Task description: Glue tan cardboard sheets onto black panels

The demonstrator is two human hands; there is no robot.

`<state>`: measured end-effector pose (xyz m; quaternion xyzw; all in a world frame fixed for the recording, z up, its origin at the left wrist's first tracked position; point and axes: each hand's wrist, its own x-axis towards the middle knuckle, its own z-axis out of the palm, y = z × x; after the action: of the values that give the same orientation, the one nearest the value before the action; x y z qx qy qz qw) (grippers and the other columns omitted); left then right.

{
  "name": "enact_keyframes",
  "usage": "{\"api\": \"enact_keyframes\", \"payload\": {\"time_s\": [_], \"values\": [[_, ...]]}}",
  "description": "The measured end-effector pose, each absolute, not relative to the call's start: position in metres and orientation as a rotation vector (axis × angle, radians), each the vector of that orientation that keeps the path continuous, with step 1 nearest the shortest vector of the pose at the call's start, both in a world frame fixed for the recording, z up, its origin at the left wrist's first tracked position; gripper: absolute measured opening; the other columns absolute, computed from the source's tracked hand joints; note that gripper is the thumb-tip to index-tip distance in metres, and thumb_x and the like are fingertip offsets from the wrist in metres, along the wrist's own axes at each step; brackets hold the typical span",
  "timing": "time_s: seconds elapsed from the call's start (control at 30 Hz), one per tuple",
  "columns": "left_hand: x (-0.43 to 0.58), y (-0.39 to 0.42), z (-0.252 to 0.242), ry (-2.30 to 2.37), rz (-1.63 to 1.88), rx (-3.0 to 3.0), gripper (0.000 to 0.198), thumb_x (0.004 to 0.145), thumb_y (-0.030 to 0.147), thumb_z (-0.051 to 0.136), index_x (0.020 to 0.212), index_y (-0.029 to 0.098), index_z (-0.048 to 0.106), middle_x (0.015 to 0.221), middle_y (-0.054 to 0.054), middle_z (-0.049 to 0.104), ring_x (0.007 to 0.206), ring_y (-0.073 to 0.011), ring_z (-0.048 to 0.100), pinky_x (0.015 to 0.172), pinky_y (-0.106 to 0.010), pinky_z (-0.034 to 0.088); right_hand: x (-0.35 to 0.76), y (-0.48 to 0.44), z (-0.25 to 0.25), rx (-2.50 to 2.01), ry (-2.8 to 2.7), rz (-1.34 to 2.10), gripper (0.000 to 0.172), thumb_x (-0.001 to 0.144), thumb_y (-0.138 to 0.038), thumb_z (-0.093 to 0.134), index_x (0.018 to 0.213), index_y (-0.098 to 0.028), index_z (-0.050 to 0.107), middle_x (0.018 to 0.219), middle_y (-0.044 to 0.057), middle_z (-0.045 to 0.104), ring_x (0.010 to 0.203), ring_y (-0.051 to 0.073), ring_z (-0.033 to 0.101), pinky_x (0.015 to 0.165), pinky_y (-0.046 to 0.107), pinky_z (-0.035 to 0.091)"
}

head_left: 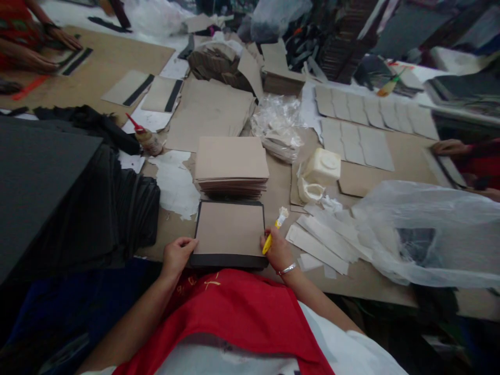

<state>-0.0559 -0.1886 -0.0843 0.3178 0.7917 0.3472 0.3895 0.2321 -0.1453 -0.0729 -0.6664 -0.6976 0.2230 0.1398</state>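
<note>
A tan cardboard panel point(229, 228) lies on a slightly larger black sheet point(226, 260) in front of me, with a black margin showing, widest at the near side. My left hand point(178, 255) pinches the left edge of the two layers between thumb and fingers. At their right edge is my right hand point(278, 250), its fingers closed round a yellow-handled brush point(269, 242) with white, pasty bristles pointing away from me. The fingers of that hand also touch the panel's edge. Directly behind stands a stack of cardboard panels point(232, 159).
Black sheets point(133, 208) are piled high at the left. A glue bottle with a red nozzle point(148, 138), a cut-open cream plastic jug point(321, 169), paper strips point(318, 242) and a clear plastic bag point(437, 234) surround the work. Co-workers' hands point(64, 41) appear at far left and far right.
</note>
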Motion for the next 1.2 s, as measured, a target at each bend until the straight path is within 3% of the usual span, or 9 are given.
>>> {"api": "enact_keyframes", "payload": {"time_s": [0.23, 0.5, 0.57, 0.63, 0.73, 0.8, 0.9, 1.03, 1.2], "values": [[-0.061, -0.182, -0.086, 1.997, 0.851, 0.918, 0.023, 0.062, 0.036, 0.062, 0.061, 0.014, 0.065, 0.055, 0.0, 0.06, 0.052, -0.0115, 0.051, 0.052, -0.021, 0.036, 0.229, -0.14, -0.072, -1.95, -2.125, 0.585, 0.025, 0.081, -0.033, 0.047, 0.098, -0.015, 0.052, 0.072, 0.008, 0.062, 0.059, 0.019, 0.055, 0.054, 0.028, 0.033], [-0.069, -0.183, -0.081, 1.979, 0.762, 1.061, 0.017, 0.067, 0.029, 0.061, 0.069, 0.013, 0.065, 0.063, -0.003, 0.061, 0.06, -0.0149, 0.054, 0.059, -0.026, 0.041, 0.22, -0.142, -0.063, -2.048, -2.248, 0.436, 0.024, 0.082, -0.033, 0.05, 0.099, -0.017, 0.054, 0.069, 0.004, 0.06, 0.056, 0.016, 0.055, 0.05, 0.025, 0.029], [-0.068, -0.18, -0.075, 2.012, 0.698, 1.341, 0.025, 0.069, 0.023, 0.06, 0.091, 0.013, 0.066, 0.082, -0.008, 0.065, 0.077, -0.0196, 0.058, 0.072, -0.03, 0.044, 0.219, -0.141, -0.058, -2.099, -2.331, 0.344, 0.027, 0.083, -0.035, 0.05, 0.102, -0.017, 0.054, 0.073, 0.006, 0.062, 0.059, 0.017, 0.057, 0.05, 0.025, 0.029], [-0.064, -0.176, -0.068, 1.963, 0.571, 1.778, 0.041, 0.073, 0.014, 0.054, 0.113, 0.018, 0.059, 0.115, -0.012, 0.06, 0.106, -0.024, 0.053, 0.091, -0.038, 0.04, 0.223, -0.139, -0.052, -2.118, -2.4, 0.245, 0.031, 0.084, -0.039, 0.05, 0.104, -0.017, 0.054, 0.076, 0.008, 0.063, 0.062, 0.018, 0.058, 0.051, 0.025, 0.029], [-0.053, -0.169, -0.06, 1.619, 0.28, 2.302, 0.044, 0.08, 0.008, 0.044, 0.119, 0.025, 0.055, 0.136, -0.007, 0.047, 0.126, -0.0234, 0.039, 0.105, -0.042, 0.028, 0.235, -0.134, -0.036, -2.015, -2.435, 0.189, 0.035, 0.084, -0.044, 0.05, 0.104, -0.016, 0.055, 0.076, 0.009, 0.064, 0.063, 0.019, 0.06, 0.053, 0.025, 0.033], [-0.045, -0.164, -0.056, 1.447, 0.123, 2.444, 0.04, 0.083, 0.008, 0.043, 0.118, 0.022, 0.056, 0.135, -0.009, 0.049, 0.125, -0.0226, 0.041, 0.105, -0.04, 0.029, 0.241, -0.129, -0.022, -1.855, -2.376, 0.297, 0.039, 0.085, -0.046, 0.047, 0.108, -0.016, 0.055, 0.077, 0.007, 0.065, 0.061, 0.017, 0.059, 0.054, 0.025, 0.036], [-0.034, -0.159, -0.053, 1.442, 0.048, 2.487, 0.032, 0.084, 0.012, 0.046, 0.113, 0.014, 0.058, 0.129, -0.015, 0.051, 0.121, -0.0245, 0.044, 0.101, -0.037, 0.035, 0.232, -0.114, -0.002, -1.62, -2.106, 0.743, 0.048, 0.088, -0.051, 0.037, 0.119, -0.017, 0.051, 0.07, 0.003, 0.063, 0.053, 0.013, 0.057, 0.053, 0.024, 0.041], [-0.021, -0.159, -0.052, 1.545, 0.105, 2.424, 0.03, 0.081, 0.031, 0.059, 0.104, 0.013, 0.061, 0.122, -0.019, 0.053, 0.116, -0.0298, 0.046, 0.095, -0.043, 0.039, 0.178, -0.081, 0.001, -1.443, -1.619, 1.368, 0.057, 0.084, -0.063, 0.031, 0.1, -0.015, 0.057, 0.059, -0.001, 0.057, 0.042, 0.009, 0.051, 0.042, 0.021, 0.041], [-0.016, -0.161, -0.051, 1.62, 0.157, 2.358, 0.034, 0.076, 0.037, 0.065, 0.1, 0.013, 0.062, 0.121, -0.019, 0.053, 0.115, -0.0317, 0.046, 0.094, -0.046, 0.039, 0.108, -0.056, -0.017, -1.416, -1.52, 1.509, 0.037, 0.072, -0.052, 0.057, 0.084, -0.017, 0.056, 0.051, -0.005, 0.055, 0.036, 0.008, 0.048, 0.035, 0.018, 0.039]]}}
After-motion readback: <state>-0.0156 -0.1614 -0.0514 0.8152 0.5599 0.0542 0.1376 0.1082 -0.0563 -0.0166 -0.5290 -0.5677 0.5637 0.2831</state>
